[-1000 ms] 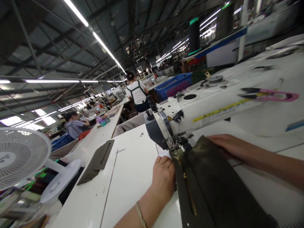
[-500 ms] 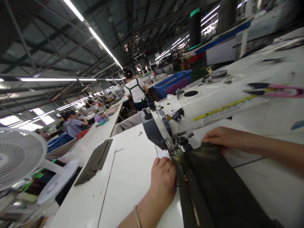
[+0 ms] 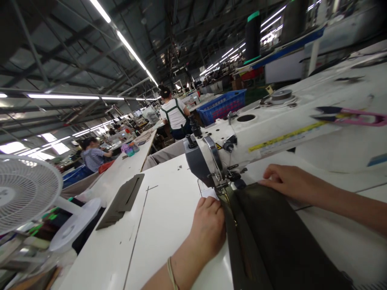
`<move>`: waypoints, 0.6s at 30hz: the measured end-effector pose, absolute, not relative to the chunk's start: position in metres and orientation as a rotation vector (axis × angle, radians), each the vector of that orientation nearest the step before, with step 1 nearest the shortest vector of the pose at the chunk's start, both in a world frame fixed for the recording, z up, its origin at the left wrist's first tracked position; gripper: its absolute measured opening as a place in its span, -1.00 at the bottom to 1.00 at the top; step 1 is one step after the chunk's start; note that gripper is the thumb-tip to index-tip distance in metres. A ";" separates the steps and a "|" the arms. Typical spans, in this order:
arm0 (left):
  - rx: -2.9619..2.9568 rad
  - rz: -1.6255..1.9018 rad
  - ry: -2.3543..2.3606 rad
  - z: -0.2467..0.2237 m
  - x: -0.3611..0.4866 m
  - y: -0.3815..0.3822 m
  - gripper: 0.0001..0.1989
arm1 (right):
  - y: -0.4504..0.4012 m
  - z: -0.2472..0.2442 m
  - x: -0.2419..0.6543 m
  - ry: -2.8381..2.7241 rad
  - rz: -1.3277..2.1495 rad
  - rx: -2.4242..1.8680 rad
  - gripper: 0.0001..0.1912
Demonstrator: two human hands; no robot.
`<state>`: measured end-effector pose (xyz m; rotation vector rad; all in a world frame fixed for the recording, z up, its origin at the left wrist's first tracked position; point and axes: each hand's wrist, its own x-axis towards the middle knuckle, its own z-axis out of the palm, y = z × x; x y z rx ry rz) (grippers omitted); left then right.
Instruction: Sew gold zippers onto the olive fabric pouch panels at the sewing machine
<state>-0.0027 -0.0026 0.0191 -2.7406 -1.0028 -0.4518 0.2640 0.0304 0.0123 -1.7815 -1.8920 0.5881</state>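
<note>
Dark olive fabric (image 3: 281, 229) with a brass zipper (image 3: 235, 221) lies under the needle area of a white sewing machine (image 3: 272, 125). My left hand (image 3: 209, 225), a band at its wrist, is closed at the fabric's left edge, its fingers curled beside a small white piece (image 3: 209, 193) near the presser foot. My right hand (image 3: 282, 181) rests at the fabric's far right edge, thumb and fingers drawn together on it. Whether the fingertips of either hand pinch the cloth is partly hidden.
Pink-handled snips (image 3: 350, 115) lie on the machine. Olive fabric pieces (image 3: 122, 201) sit on the table's left part, beside a white fan (image 3: 27, 193). A blue basket (image 3: 222, 106) and two people, one standing and one seated, are beyond.
The view has shifted slightly. My right hand has changed its finger pose at the fabric's edge, and the fabric there lies flatter. My left hand stays beside the zipper.
</note>
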 end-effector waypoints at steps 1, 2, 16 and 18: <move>-2.754 -0.433 -1.011 0.020 -0.004 -0.003 -0.91 | 0.029 0.015 0.263 -1.924 0.530 -1.763 -0.82; -2.760 -0.418 -1.011 0.020 -0.004 -0.003 -0.91 | 0.028 0.017 0.262 -1.959 0.470 -1.737 -0.84; -2.839 -0.480 -1.147 0.019 -0.005 -0.010 -0.87 | 0.011 0.014 0.242 -2.270 -0.315 -1.412 -0.76; -2.863 -0.518 -1.189 0.020 -0.004 -0.012 -0.88 | 0.001 0.010 0.224 -2.327 -0.328 -1.271 -0.78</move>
